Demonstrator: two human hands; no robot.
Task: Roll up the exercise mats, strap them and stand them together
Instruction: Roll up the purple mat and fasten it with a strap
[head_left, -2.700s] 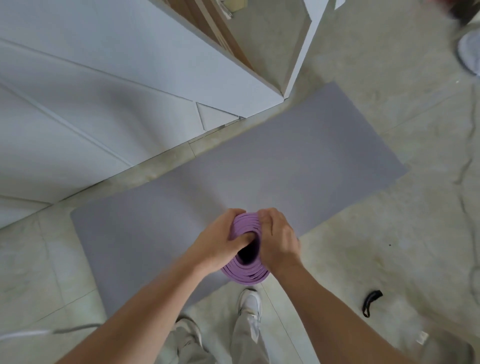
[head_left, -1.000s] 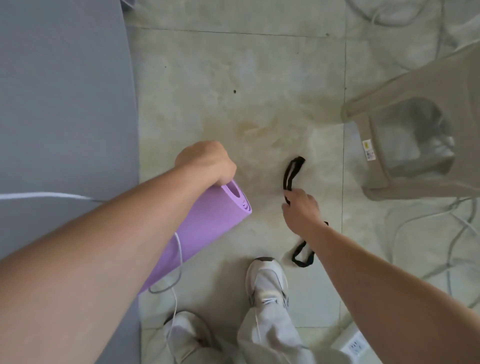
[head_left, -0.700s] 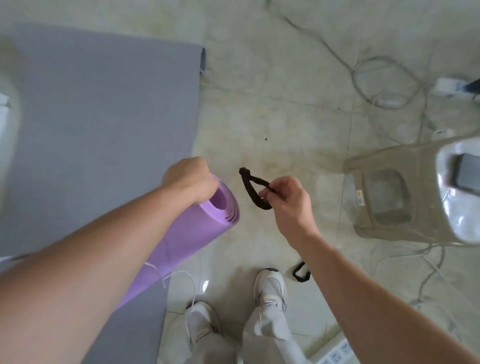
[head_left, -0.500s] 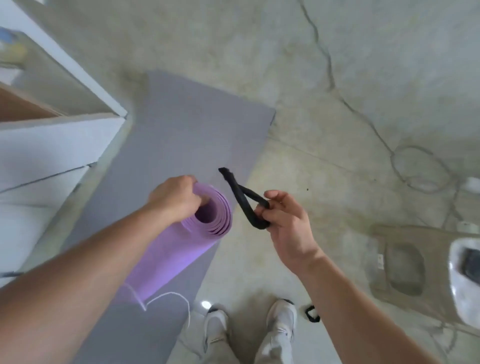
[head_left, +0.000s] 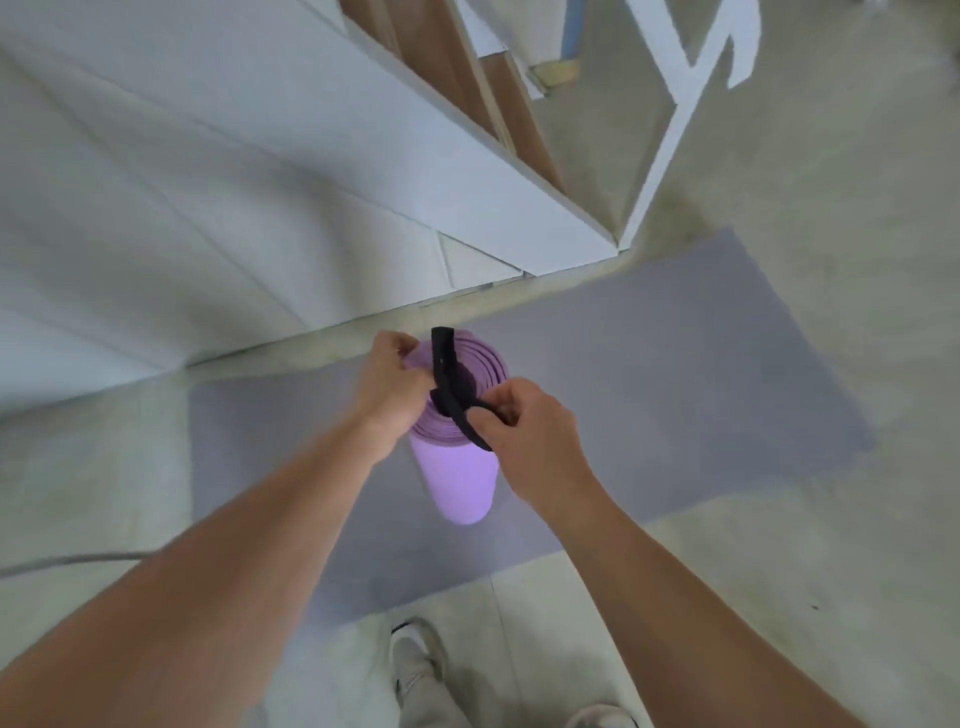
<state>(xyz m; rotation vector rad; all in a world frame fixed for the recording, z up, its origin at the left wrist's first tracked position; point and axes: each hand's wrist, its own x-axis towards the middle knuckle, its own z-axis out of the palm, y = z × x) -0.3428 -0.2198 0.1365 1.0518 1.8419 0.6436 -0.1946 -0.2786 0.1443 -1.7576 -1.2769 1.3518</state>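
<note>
A rolled purple mat (head_left: 460, 483) stands on end in the middle of the view, its lower end resting on a grey mat (head_left: 649, 395) that lies flat and unrolled on the pale floor (head_left: 779, 571). The roll's open upper end faces the camera, showing the spiral of its layers. The left hand (head_left: 392, 384) has its grip closed on the left side of the upper rim, with the fingers curled over the edge. The right hand (head_left: 524, 421) has its grip closed on a black strap (head_left: 447, 374), pinching it between thumb and fingers just beside the right side of the rim. The strap runs across the open end of the roll, and its far end sticks up past the upper edge. White boards (head_left: 208, 182) fill the upper left, close to the grey mat's far edge. A thin cable (head_left: 67, 561) lies on the floor at the left, and a pale shoe (head_left: 415, 654) shows at the bottom.
</note>
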